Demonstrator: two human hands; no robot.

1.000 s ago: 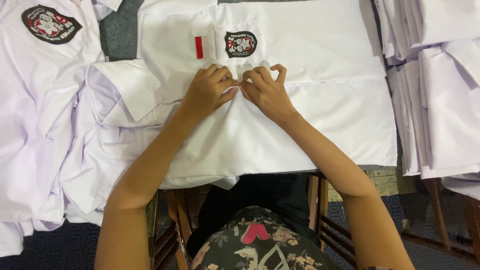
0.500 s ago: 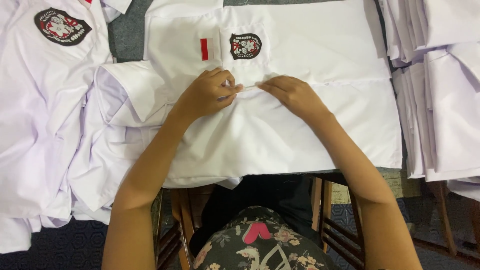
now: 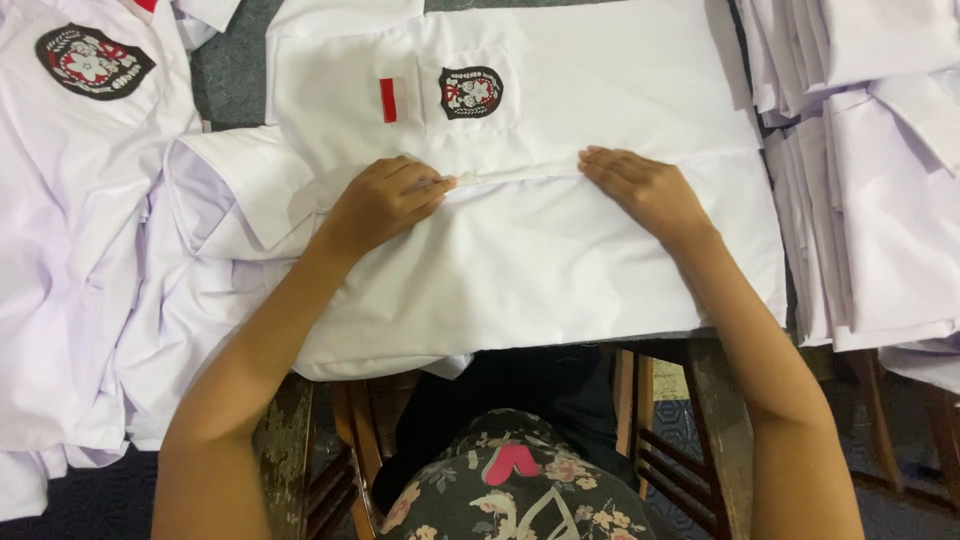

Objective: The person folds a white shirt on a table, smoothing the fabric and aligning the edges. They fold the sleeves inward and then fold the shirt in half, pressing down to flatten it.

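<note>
Now left hand (image 3: 385, 200) curled, fingertips pinching a fold of the white shirt (image 3: 560, 260), right hand (image 3: 640, 190) flat and spread on that crease, folded shirt stack (image 3: 870, 180) beside

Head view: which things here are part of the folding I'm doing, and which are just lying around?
In hand:
- white shirt laid flat, with a badge pocket and a red tab
- left hand pinching the fold edge
- right hand pressing flat on the same fold

Lying about:
- loose shirt with a badge, at left
- stack of folded white shirts, at right
- wooden chair below
</note>
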